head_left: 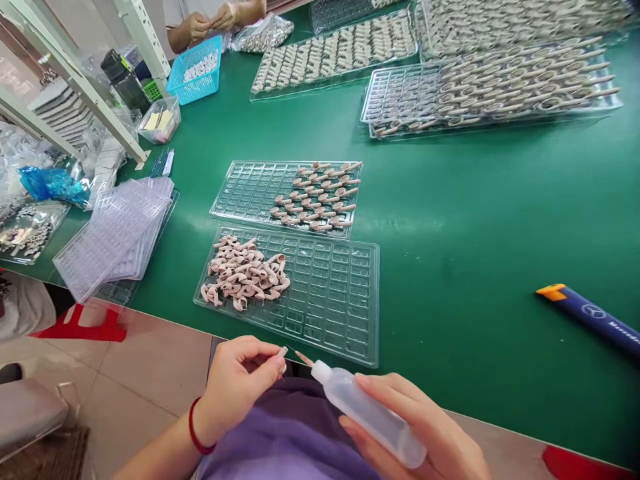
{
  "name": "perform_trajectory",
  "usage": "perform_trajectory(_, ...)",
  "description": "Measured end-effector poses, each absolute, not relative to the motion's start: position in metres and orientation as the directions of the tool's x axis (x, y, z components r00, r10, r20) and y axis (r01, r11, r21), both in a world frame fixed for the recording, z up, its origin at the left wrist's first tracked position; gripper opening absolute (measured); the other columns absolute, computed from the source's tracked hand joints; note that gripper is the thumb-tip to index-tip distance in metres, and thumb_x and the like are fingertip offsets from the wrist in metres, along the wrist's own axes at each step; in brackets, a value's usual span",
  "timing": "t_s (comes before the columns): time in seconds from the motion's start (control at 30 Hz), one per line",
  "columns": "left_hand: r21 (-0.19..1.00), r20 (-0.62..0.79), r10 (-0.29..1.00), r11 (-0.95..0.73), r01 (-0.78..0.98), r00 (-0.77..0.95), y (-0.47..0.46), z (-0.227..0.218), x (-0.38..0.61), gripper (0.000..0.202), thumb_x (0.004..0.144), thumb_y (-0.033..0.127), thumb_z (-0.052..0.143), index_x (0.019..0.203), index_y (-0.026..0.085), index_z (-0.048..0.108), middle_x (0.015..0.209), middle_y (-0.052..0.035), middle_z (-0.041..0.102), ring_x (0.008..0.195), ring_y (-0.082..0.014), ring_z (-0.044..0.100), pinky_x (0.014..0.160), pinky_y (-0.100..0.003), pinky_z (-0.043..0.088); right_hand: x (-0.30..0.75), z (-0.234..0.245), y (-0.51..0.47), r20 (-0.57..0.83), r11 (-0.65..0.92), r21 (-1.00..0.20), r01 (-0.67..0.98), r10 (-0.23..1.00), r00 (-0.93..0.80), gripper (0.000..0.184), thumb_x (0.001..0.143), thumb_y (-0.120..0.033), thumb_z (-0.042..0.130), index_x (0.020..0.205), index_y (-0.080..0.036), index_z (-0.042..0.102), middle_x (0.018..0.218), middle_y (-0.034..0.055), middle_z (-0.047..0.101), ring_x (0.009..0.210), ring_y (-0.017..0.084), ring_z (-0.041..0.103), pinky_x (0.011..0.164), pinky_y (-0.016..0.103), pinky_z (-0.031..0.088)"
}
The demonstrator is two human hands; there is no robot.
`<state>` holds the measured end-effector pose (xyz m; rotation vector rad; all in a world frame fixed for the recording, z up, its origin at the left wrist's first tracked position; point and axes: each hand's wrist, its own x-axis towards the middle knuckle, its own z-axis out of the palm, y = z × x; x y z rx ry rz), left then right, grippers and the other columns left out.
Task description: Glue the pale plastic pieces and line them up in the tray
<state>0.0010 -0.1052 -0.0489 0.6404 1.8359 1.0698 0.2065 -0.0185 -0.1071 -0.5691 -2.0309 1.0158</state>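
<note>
Between thumb and fingers, my left hand (245, 373) pinches a small pale part (283, 352), mostly hidden by the fingertips. My right hand (420, 420) is wrapped round a translucent squeeze bottle (367, 410) with a thin nozzle tip (303, 359). That tip points at the small part, with a narrow gap between them. Just beyond my hands lies a clear compartment tray (335, 293), and a heap of curved pinkish pieces (245, 273) covers its left side. Behind it, a second clear tray (250, 190) bears rows of small spoon-shaped pieces (320, 197) on its right half.
Larger filled trays (495, 87) stand at the back right. Stacked empty trays (115, 233) overhang the left table edge, near a metal post (140, 40). A blue basket (195, 70) sits by a co-worker's hands (213, 23). A dark blue tube-like object (593, 317) lies on the right.
</note>
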Motion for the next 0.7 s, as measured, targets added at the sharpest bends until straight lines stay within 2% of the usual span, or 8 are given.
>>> perform_trajectory(0.2,0.863,-0.437,0.756,0.504,0.009,-0.488,-0.104,-0.051,0.004,0.011,0.071,0.028,0.074,0.076,0.019,0.079,0.07,-0.0046,0.069,0.06,-0.0142,0.062,0.057,-0.025,0.052,0.205,-0.102,-0.016,0.452,0.583,-0.812,0.011,0.64,-0.621,0.062,0.08,-0.01,0.065,0.137,-0.029,0.051,0.09,0.005,0.069,0.068,0.017,0.065,0.055,0.027,0.055)
perform_trajectory(0.33,0.864,-0.445,0.747,0.504,-0.016,-0.494,-0.106,-0.052,0.006,0.012,0.07,0.027,0.075,0.075,0.018,0.078,0.071,-0.0044,0.067,0.061,-0.0146,0.062,0.057,-0.024,0.052,0.205,-0.096,-0.014,0.461,0.593,-0.805,0.008,0.634,-0.621,0.059,0.08,-0.011,0.066,0.135,-0.028,0.053,0.083,0.0031,0.069,0.063,0.015,0.064,0.052,0.025,0.054)
perform_trajectory(0.5,0.871,-0.428,0.745,0.492,-0.011,-0.512,-0.106,-0.053,0.009,0.009,0.069,0.025,0.074,0.074,0.018,0.078,0.07,-0.003,0.065,0.057,-0.0117,0.059,0.054,-0.022,0.049,0.206,-0.094,-0.014,0.425,0.565,-0.825,0.004,0.626,-0.654,0.06,0.079,-0.008,0.066,0.135,-0.028,0.052,0.085,0.0033,0.069,0.066,0.016,0.065,0.054,0.027,0.054)
perform_trajectory(0.7,0.873,-0.421,0.747,0.487,-0.007,-0.515,-0.105,-0.052,0.009,0.011,0.071,0.024,0.073,0.075,0.015,0.077,0.071,-0.0032,0.064,0.058,-0.0111,0.059,0.055,-0.021,0.049,0.205,-0.094,-0.013,0.477,0.574,-0.817,-0.049,0.626,-0.617,0.05,0.081,-0.004,0.063,0.128,-0.021,0.057,0.084,0.0051,0.068,0.066,0.014,0.063,0.055,0.024,0.053)
